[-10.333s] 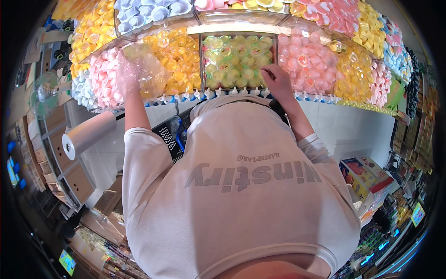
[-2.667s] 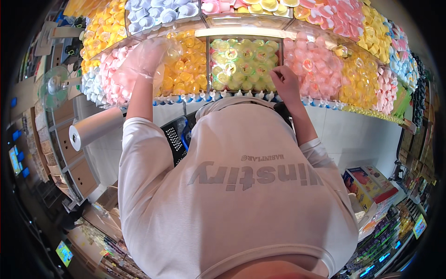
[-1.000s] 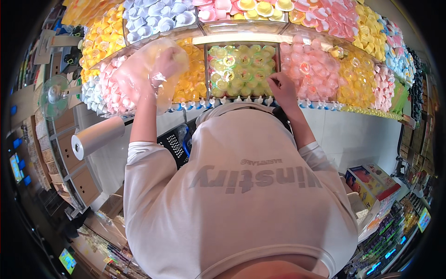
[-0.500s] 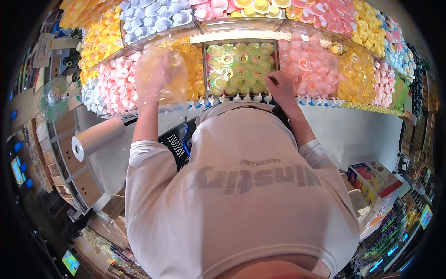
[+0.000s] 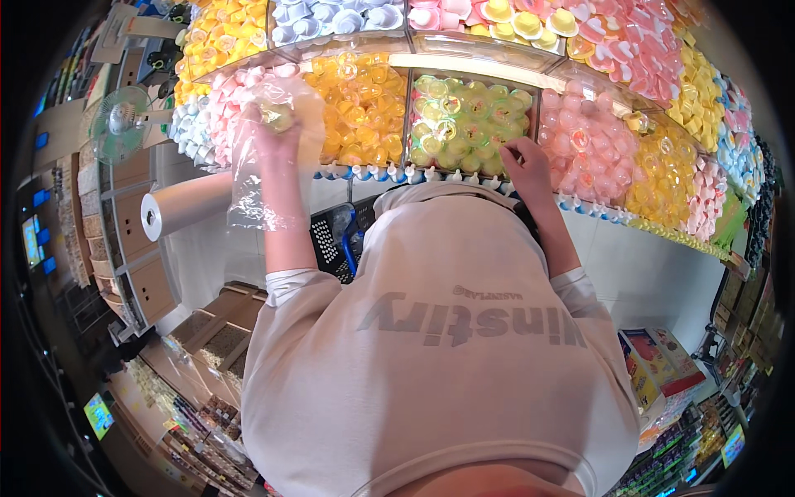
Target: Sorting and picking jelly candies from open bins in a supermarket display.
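My left hand (image 5: pixel 275 142) is inside a clear plastic bag (image 5: pixel 252 195) that hangs down over the wrist. Through the film, its fingers are closed round a pale green jelly cup (image 5: pixel 277 116). This hand is above the pink cups (image 5: pixel 236 103), left of the bin of orange jelly cups (image 5: pixel 356 108). My right hand (image 5: pixel 527 166) rests by the front right corner of the bin of green jelly cups (image 5: pixel 472 112), its fingers curled in loosely. Nothing shows between them.
Pink jelly cups (image 5: pixel 584 145) and yellow ones (image 5: pixel 667 178) fill bins on the right. Blue, yellow and pink cups stand in the upper row. A white bag roll (image 5: pixel 186 205) and a green fan (image 5: pixel 122 124) are at the left. A black and blue basket (image 5: pixel 339 240) sits below the shelf.
The whole view has shifted, so the bins appear further right. My left hand is further left over the bins, and the green cup inside the bag now shows. My right hand stays by the green bin.
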{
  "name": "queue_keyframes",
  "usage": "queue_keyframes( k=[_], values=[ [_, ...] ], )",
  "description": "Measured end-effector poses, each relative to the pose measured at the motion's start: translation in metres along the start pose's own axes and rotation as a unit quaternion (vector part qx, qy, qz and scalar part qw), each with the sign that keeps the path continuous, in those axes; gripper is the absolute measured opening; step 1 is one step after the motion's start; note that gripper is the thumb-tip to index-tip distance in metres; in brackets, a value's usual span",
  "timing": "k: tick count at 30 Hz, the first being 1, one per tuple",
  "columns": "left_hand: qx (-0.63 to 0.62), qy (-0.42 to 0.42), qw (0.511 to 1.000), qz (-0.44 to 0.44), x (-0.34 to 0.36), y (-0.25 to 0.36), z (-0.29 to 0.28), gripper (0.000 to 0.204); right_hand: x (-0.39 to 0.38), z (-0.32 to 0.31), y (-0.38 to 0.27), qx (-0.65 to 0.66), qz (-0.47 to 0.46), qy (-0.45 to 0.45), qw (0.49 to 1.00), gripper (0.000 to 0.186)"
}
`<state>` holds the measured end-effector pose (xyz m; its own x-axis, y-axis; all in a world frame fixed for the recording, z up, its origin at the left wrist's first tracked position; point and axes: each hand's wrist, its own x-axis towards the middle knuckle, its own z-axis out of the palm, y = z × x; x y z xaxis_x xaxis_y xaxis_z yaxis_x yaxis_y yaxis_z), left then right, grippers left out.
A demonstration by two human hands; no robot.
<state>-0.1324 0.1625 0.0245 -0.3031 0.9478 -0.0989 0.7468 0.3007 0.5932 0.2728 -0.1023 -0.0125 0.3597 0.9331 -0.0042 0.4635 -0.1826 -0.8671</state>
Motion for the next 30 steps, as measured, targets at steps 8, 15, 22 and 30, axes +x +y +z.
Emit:
queue_keyframes(
  k=[8,15,22,30],
  values=[
    [0.051,0.053,0.986,0.150,-0.079,0.015,-0.076,0.053,0.018,0.018,-0.043,0.021,-0.029,-0.088,0.995,0.014],
    [-0.199,-0.187,0.955,0.119,-0.140,0.041,-0.080,0.064,0.044,0.092,-0.154,0.047,-0.249,-0.154,0.955,0.060],
    [0.024,-0.392,0.911,0.127,-0.174,0.033,-0.124,0.073,0.047,0.138,-0.142,0.023,-0.317,-0.256,0.913,0.036],
    [-0.444,-0.272,0.846,0.114,-0.161,-0.046,-0.218,0.056,0.068,0.100,-0.083,0.175,-0.006,-0.174,0.969,0.028]
  ],
)
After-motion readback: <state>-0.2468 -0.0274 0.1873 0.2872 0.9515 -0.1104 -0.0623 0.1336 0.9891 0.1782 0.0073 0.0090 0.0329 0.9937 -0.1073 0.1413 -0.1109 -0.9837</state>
